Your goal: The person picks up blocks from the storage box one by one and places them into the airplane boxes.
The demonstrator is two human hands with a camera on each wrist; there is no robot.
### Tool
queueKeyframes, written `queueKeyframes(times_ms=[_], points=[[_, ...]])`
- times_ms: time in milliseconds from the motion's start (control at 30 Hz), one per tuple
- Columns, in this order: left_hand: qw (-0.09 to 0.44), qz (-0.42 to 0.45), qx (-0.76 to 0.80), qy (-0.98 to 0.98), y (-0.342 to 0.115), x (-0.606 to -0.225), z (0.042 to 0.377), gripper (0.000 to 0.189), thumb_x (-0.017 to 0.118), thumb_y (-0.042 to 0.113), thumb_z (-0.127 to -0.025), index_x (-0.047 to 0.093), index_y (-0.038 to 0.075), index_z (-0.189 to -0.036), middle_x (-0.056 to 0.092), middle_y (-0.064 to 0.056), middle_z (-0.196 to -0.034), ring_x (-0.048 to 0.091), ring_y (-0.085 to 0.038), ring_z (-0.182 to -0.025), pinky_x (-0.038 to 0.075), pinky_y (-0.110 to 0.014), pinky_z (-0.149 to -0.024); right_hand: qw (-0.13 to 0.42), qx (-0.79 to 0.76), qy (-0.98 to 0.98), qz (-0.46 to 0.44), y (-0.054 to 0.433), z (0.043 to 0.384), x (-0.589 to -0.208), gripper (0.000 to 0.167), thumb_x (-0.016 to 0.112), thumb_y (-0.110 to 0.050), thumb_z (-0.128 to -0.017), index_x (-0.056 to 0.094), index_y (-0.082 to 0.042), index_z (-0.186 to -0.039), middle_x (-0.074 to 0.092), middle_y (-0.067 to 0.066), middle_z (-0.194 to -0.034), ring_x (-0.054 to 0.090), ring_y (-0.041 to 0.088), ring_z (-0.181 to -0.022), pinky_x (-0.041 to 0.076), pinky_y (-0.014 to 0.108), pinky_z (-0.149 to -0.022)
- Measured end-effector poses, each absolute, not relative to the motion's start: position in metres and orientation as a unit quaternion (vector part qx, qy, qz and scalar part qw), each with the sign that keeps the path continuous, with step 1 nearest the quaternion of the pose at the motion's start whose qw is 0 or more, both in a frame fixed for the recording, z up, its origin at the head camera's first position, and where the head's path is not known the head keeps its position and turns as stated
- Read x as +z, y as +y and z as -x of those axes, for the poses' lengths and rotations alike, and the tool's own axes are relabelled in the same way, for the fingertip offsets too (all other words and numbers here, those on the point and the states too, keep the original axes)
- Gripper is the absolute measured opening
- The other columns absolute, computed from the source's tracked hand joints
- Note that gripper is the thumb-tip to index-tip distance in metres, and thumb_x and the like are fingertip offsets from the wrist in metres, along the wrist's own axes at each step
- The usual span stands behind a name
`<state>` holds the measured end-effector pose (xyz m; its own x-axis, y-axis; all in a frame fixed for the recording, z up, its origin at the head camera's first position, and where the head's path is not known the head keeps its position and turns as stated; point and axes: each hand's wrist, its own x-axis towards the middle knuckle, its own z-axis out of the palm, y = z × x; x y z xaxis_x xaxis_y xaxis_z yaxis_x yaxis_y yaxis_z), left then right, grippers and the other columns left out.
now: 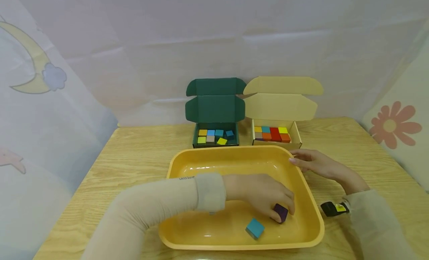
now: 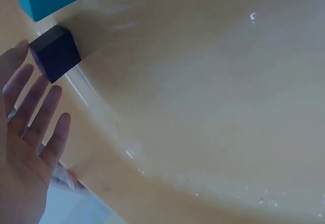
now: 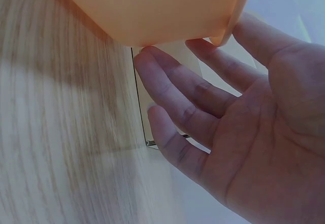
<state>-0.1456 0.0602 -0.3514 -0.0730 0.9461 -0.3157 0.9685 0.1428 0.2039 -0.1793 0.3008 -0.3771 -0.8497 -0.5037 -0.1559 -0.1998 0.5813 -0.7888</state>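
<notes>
A dark purple cube (image 1: 280,213) is at the fingertips of my left hand (image 1: 264,195), inside a yellow plastic tub (image 1: 241,247). Thumb and fingers pinch the cube from either side; in the left wrist view the purple cube (image 2: 56,54) is at the thumb tip, with the other fingers spread. Close by on the tub floor lies a teal block (image 1: 255,228). My right hand (image 1: 316,165) holds the tub's far right corner, its thumb at the rim. In the right wrist view the fingers of the right hand (image 3: 203,97) bend beneath the rim, against the outer wall.
Behind the tub stand a green cardboard box (image 1: 216,109) and a cream cardboard box (image 1: 281,107), lids raised, each with several coloured blocks inside. A wooden table (image 1: 134,155) carries everything. A printed cloth (image 1: 214,36) hangs behind. A black strap (image 1: 330,209) is at the right wrist.
</notes>
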Motion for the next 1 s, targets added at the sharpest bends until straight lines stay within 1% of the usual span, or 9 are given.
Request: queueKeyframes(times_ms=[233,467,533,700,867,1000], points=[[0.190,-0.657,-0.028,0.729,0.057,-0.363,0.143,0.037,0.065,0.035,-0.097,0.060,0.028,-0.133,0.057,0.016,-0.124,0.049,0.006,-0.106,0.037,-0.009,-0.090,0.185,-0.410,0.871,0.199,0.301,0.179,-0.376,0.047,0.050,-0.023,-0.105,0.046,0.008,-0.140,0.061,0.021,-0.126,0.061,0.021,-0.101,0.055,0.037,-0.077],[0.201,-0.652,-0.015,0.731,0.056,-0.368,0.140,0.036,0.063,0.028,-0.099,0.059,0.026,-0.135,0.057,0.014,-0.124,0.050,0.005,-0.106,0.037,-0.009,-0.090,0.184,-0.403,0.876,0.193,0.301,0.178,-0.377,0.048,0.050,-0.024,-0.105,0.046,0.009,-0.140,0.061,0.022,-0.126,0.060,0.025,-0.102,0.055,0.038,-0.077],[0.200,-0.652,-0.014,0.731,0.056,-0.368,0.140,0.036,0.063,0.028,-0.099,0.059,0.026,-0.135,0.057,0.014,-0.124,0.050,0.004,-0.105,0.037,-0.009,-0.089,0.183,-0.401,0.877,0.193,0.301,0.178,-0.378,0.048,0.050,-0.024,-0.105,0.045,0.009,-0.140,0.060,0.022,-0.126,0.059,0.025,-0.102,0.055,0.038,-0.076],[0.192,-0.658,-0.006,0.728,0.054,-0.365,0.140,0.033,0.065,0.030,-0.098,0.061,0.025,-0.130,0.058,0.014,-0.121,0.051,0.004,-0.099,0.039,-0.009,-0.085,0.183,-0.404,0.875,0.195,0.302,0.178,-0.377,0.048,0.050,-0.024,-0.106,0.045,0.009,-0.141,0.060,0.022,-0.126,0.060,0.025,-0.103,0.055,0.038,-0.077],[0.185,-0.655,0.006,0.732,0.051,-0.357,0.140,0.031,0.067,0.030,-0.096,0.060,0.025,-0.126,0.057,0.015,-0.120,0.051,0.004,-0.094,0.040,-0.010,-0.082,0.182,-0.410,0.872,0.195,0.302,0.179,-0.377,0.047,0.051,-0.023,-0.105,0.046,0.009,-0.140,0.061,0.022,-0.125,0.061,0.021,-0.104,0.055,0.038,-0.078],[0.178,-0.651,0.016,0.738,0.043,-0.350,0.142,0.030,0.067,0.032,-0.096,0.060,0.024,-0.123,0.056,0.014,-0.117,0.051,0.004,-0.092,0.040,-0.009,-0.080,0.184,-0.413,0.870,0.196,0.301,0.179,-0.377,0.047,0.051,-0.023,-0.105,0.046,0.009,-0.140,0.061,0.022,-0.126,0.060,0.022,-0.103,0.055,0.038,-0.078]])
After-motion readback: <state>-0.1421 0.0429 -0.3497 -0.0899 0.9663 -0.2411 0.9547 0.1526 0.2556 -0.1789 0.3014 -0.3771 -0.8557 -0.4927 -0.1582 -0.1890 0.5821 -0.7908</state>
